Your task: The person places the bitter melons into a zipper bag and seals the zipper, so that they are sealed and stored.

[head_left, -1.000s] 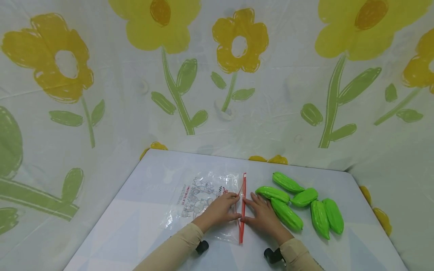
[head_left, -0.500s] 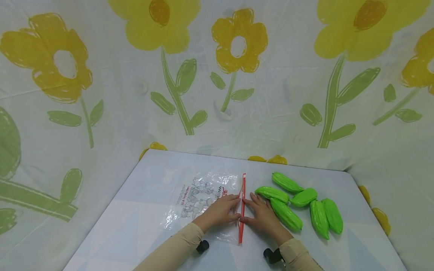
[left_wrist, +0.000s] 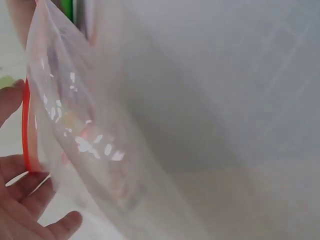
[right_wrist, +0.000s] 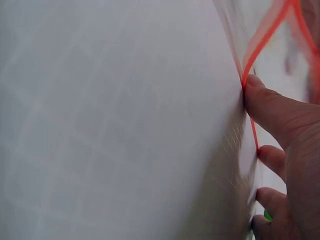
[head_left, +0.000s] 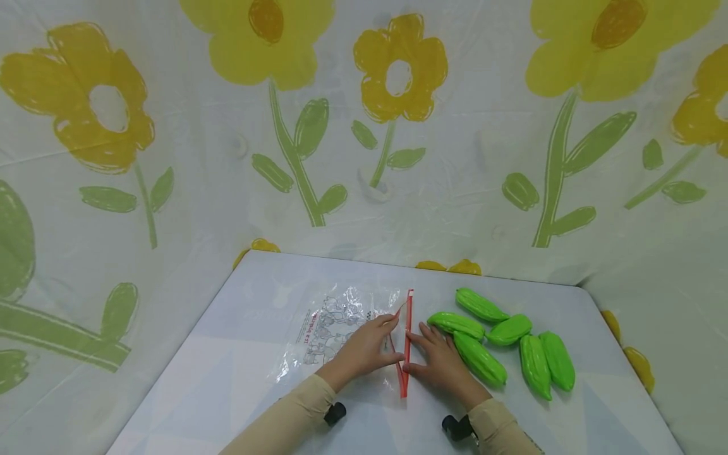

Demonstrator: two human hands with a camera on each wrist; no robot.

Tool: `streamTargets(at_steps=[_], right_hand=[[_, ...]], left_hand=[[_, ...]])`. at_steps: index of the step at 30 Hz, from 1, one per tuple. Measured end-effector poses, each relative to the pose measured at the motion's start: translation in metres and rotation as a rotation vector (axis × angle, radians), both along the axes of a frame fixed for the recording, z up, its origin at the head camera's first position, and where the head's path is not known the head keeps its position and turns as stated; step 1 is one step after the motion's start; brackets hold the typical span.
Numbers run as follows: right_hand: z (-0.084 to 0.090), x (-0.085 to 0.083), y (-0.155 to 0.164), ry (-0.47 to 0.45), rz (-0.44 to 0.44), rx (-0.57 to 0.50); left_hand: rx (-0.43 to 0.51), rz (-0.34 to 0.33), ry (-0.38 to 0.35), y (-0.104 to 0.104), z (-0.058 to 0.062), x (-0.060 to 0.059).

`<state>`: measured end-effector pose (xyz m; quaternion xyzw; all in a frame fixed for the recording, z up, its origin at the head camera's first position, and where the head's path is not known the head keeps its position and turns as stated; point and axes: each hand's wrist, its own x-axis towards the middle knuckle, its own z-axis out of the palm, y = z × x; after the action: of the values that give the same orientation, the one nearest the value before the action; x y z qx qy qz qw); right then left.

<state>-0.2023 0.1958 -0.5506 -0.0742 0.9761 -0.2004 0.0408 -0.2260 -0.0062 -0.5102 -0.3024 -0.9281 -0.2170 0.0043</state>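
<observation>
Flowered sheeting backs the counter [head_left: 239,354]. Left hand [head_left: 364,351] pinches the bag [head_left: 335,328] lip; right hand [head_left: 440,363] pins the red zip [head_left: 407,344], fingertips [right_wrist: 260,92] visible only in the wrist view.

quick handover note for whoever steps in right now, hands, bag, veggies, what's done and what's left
Left hand: pinching the upper lip of the clear zip bag at its red zip strip, lifting it a little.
Right hand: fingers flat on the lower red lip, pinning it to the table.
Bag: lies flat on the table, mouth facing right, just starting to part, nothing visible inside.
Five green toy gourds: loose on the table right of the bag, untouched.
Done: bag mouth cracked open.
Left, as it looks: open the mouth wider; all five gourds are outside the bag.
</observation>
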Motion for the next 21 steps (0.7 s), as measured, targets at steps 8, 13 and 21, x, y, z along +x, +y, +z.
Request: streamTargets(at_steps=[8,13,21], right_hand=[[0.001,0.001,-0.001,0.024,0.012,0.005],[0.002,0.002,0.000,0.033,0.018,0.002],[0.002,0.002,0.000,0.023,0.008,0.002]], left_hand=[[0.088,0.015,0.162,-0.007,0.030,-0.001],[0.160,0.053,0.226,-0.009,0.041,-0.003],[0.123,0.099,0.171,-0.002,0.027,-0.007]])
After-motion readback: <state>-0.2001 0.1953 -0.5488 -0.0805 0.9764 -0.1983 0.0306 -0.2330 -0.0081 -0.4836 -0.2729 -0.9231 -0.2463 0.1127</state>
